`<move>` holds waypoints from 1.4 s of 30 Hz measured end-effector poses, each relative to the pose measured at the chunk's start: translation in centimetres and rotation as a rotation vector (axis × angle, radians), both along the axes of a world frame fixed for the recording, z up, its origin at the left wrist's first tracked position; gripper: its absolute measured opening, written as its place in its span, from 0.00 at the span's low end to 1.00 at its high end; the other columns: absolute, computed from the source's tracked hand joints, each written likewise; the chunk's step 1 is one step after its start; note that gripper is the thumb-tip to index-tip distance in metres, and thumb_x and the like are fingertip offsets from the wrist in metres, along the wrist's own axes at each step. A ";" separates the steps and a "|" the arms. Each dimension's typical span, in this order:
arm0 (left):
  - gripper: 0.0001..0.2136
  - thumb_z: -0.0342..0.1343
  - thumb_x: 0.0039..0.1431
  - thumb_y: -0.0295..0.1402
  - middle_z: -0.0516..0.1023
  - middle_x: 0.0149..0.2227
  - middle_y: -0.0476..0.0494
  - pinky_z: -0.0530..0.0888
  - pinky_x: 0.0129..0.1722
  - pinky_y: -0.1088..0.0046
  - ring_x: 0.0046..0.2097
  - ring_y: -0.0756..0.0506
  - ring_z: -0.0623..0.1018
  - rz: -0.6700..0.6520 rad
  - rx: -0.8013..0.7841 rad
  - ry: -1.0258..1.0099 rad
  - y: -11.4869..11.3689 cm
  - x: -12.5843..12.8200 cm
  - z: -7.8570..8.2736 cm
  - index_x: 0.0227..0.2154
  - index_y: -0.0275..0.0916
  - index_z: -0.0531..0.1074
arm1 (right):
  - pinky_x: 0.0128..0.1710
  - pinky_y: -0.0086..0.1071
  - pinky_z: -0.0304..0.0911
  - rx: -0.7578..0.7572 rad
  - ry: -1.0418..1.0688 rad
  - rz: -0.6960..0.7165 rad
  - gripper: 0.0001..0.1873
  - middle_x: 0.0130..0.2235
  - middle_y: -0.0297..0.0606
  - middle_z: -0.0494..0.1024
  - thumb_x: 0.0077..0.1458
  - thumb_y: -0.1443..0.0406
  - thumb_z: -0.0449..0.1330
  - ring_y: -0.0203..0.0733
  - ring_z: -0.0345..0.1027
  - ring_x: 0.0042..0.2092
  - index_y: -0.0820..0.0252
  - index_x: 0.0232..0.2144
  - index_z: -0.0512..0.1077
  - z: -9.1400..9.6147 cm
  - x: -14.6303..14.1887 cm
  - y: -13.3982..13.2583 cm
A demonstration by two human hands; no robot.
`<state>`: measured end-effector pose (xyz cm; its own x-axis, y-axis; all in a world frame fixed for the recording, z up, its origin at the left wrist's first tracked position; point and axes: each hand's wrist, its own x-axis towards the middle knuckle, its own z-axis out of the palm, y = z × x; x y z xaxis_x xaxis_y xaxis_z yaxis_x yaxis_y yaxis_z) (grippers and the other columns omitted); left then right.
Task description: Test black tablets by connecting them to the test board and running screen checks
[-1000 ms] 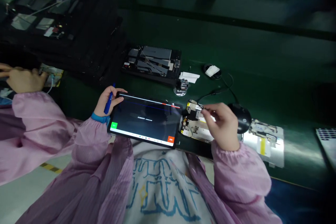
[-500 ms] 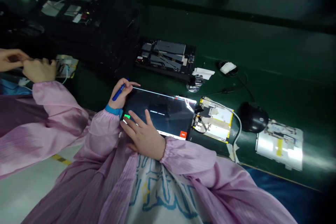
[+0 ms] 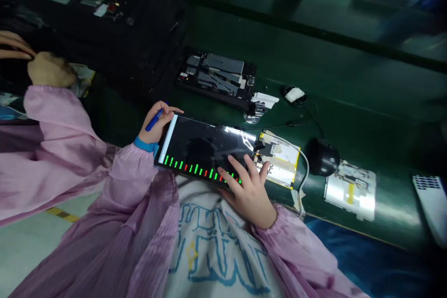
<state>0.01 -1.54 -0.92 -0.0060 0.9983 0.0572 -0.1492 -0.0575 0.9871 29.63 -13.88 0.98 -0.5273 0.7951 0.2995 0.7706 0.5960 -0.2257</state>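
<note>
Black, glossy and likely fragile, the tablet (image 3: 200,142) seemed best held by its edges, the left hand (image 3: 158,126) clamped on one, the right hand (image 3: 251,195) spread wide.

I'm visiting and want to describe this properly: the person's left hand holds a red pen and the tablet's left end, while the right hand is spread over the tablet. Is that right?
Not quite: the head view shows that the pen is blue. The left hand does hold it and the tablet's left end, with the right hand spread over the tablet.
</note>
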 end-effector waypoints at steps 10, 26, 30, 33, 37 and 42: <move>0.16 0.64 0.51 0.38 0.80 0.37 0.42 0.72 0.36 0.68 0.36 0.44 0.79 0.014 0.003 -0.006 0.0 0.1 0.0 0.28 0.40 0.60 | 0.60 0.70 0.37 0.026 -0.038 0.038 0.28 0.62 0.42 0.63 0.55 0.66 0.60 0.61 0.48 0.65 0.45 0.57 0.64 -0.5 -0.9 -0.3; 0.15 0.66 0.48 0.37 0.81 0.36 0.40 0.74 0.32 0.68 0.35 0.44 0.79 0.072 -0.016 -0.024 0.1 0.9 1.9 0.27 0.40 0.63 | 0.58 0.69 0.45 0.263 0.279 -0.327 0.47 0.57 0.51 0.65 0.49 0.48 0.63 0.61 0.55 0.61 0.53 0.65 0.48 -5.1 3.7 -1.4; 0.13 0.66 0.48 0.37 0.81 0.34 0.43 0.74 0.35 0.67 0.39 0.42 0.80 0.106 0.076 -0.028 0.2 1.1 2.1 0.28 0.41 0.66 | 0.56 0.55 0.56 0.423 0.381 -0.339 0.36 0.42 0.41 0.74 0.54 0.49 0.58 0.50 0.66 0.50 0.53 0.61 0.57 -5.8 3.4 -1.1; 0.13 0.66 0.48 0.36 0.81 0.35 0.40 0.75 0.35 0.68 0.38 0.42 0.80 0.110 0.065 -0.035 0.4 1.1 2.3 0.28 0.39 0.67 | 0.53 0.48 0.60 0.480 0.409 -0.338 0.29 0.36 0.37 0.75 0.56 0.51 0.56 0.46 0.67 0.44 0.54 0.57 0.62 -6.0 3.4 -0.9; 0.13 0.68 0.44 0.35 0.79 0.30 0.43 0.75 0.36 0.69 0.39 0.42 0.80 0.135 0.077 -0.058 0.7 1.1 2.5 0.26 0.38 0.69 | 0.50 0.43 0.61 0.498 0.420 -0.352 0.22 0.33 0.34 0.76 0.57 0.53 0.56 0.42 0.68 0.39 0.53 0.52 0.66 -6.3 3.2 -0.9; 0.12 0.67 0.45 0.35 0.79 0.32 0.44 0.75 0.37 0.68 0.39 0.43 0.79 0.117 0.066 -0.065 0.7 1.1 2.7 0.27 0.40 0.69 | 0.47 0.42 0.62 0.495 0.385 -0.352 0.22 0.34 0.34 0.76 0.57 0.54 0.55 0.43 0.69 0.39 0.52 0.52 0.64 -6.4 3.3 -0.8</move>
